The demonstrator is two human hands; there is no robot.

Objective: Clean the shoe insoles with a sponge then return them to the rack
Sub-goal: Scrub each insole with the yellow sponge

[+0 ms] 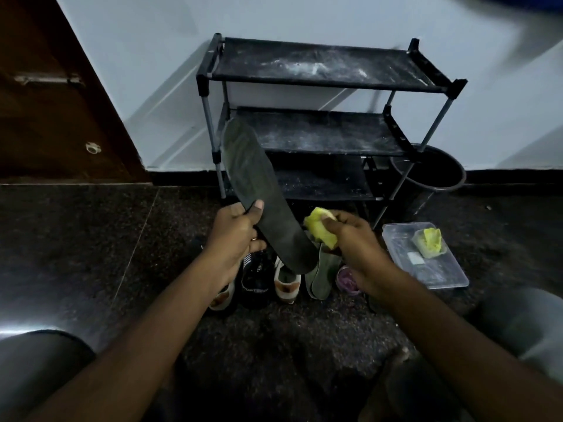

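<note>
My left hand (236, 231) grips a long dark insole (253, 181) near its middle, thumb on top, and holds it tilted in the air with one end up toward the rack. My right hand (350, 239) squeezes a yellow sponge (320, 228) just right of the insole's lower part, close to its edge. The black three-tier shoe rack (320, 77) stands against the wall behind, its dusty shelves bare. Two greenish insoles (323, 277) lie on the floor below my right hand.
Several shoes (256, 278) sit in a row on the dark floor under my hands. A clear plastic lid (426, 269) with a second yellow sponge (429, 242) lies at the right. A black bucket (435, 175) stands beside the rack. A brown door (45, 102) is at left.
</note>
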